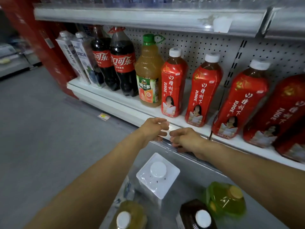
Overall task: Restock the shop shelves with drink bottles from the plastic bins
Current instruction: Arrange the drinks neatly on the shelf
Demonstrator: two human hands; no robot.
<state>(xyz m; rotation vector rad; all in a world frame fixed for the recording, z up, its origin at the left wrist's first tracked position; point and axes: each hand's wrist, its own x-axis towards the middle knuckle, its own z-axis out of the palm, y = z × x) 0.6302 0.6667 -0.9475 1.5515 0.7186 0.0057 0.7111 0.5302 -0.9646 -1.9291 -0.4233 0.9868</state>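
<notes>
Bottles [158, 175] down in the bin [194, 172] just below the shelf [115, 103], likely full, heavy and slippy, best gripped round the body just under the cap; left hand [154, 129] loosely curled on nothing, right hand [185, 139] curled at the bin rim, hold unclear.

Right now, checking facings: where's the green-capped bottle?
Head view, left of centre: the green-capped bottle stands on the shelf between a cola bottle and a red juice bottle.

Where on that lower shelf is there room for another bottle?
Bare white shelf shows between the second red-labelled juice bottle and the third. Crowded at left: white cartons, dark cola bottles and green-capped yellow jug stand packed.
</notes>
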